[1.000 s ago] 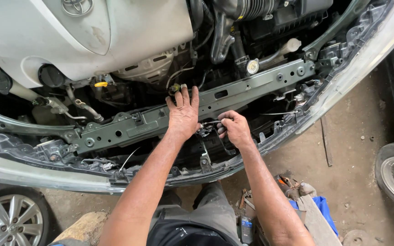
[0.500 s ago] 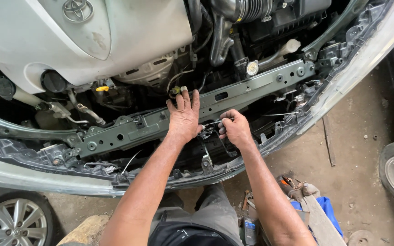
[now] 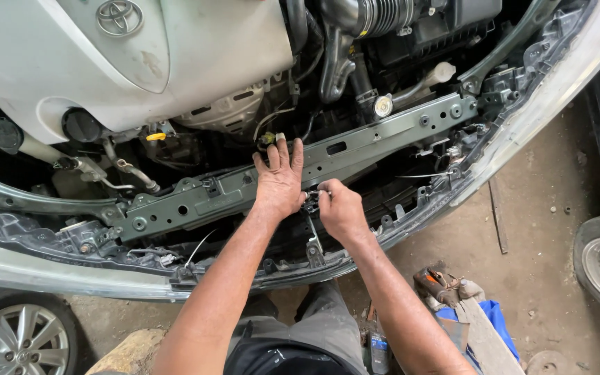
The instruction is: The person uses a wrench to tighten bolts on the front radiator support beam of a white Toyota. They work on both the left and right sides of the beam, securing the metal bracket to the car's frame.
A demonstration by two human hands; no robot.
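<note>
A small dark metal latch part (image 3: 312,201) sits at the front middle of the long grey-green metal bar (image 3: 383,135) that runs across the open front of the car. It looks hard and stiff, and probably a bit greasy, so it is best pinched by its edges with fingertips.

The right hand (image 3: 340,210) is closed around that small part, fingers curled tight. The left hand (image 3: 279,182) lies flat and open on the bar just beside it, fingers spread, pressing down. The two hands are almost touching.

Behind the bar are a big silver-white plastic engine cover (image 3: 140,62), black hoses (image 3: 335,66) and a ribbed black air pipe (image 3: 383,15). A curved silver bumper frame (image 3: 71,267) goes around the front.

Below is a dusty grey concrete floor (image 3: 543,229). Two wheels with silver rims (image 3: 19,340) stand at the sides, and a blue bag of tools (image 3: 484,319) lies near the person's legs.
</note>
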